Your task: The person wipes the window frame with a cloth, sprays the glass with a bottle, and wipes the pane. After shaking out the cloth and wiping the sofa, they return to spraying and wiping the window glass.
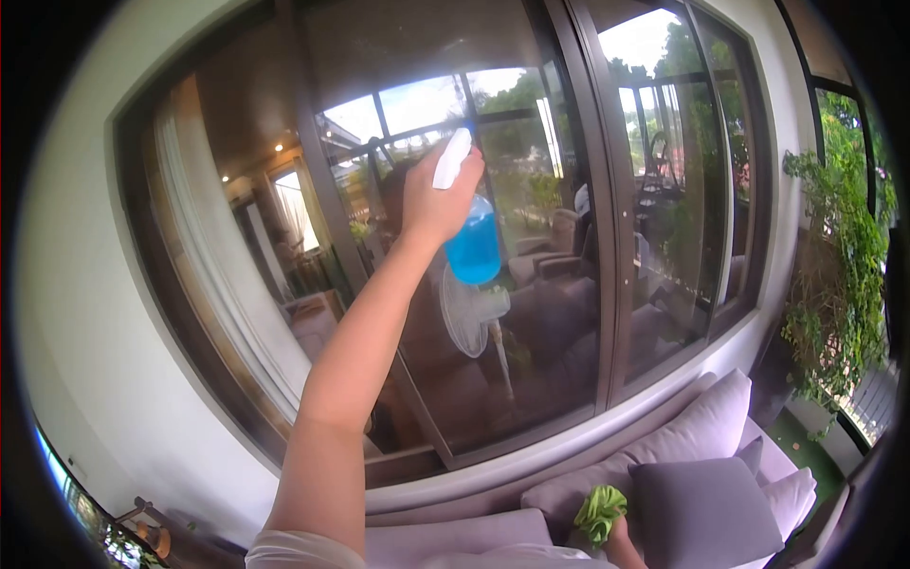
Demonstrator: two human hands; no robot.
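My left hand (444,190) is raised in front of the window and closed around the neck of a spray bottle (473,248). The bottle has a white trigger head and blue liquid inside, and its nozzle end points toward the glass (531,351). Low at the right, my right hand (621,545) grips a crumpled green cloth (601,514) above the sofa; most of its fingers are hidden by the cloth.
A grey-mauve sofa (445,541) with cushions (706,512) runs below the window. Dark frames (607,199) divide the panes, which show reflections. A pale curtain (204,237) hangs behind the glass at left. Leafy plants (825,284) hang at right.
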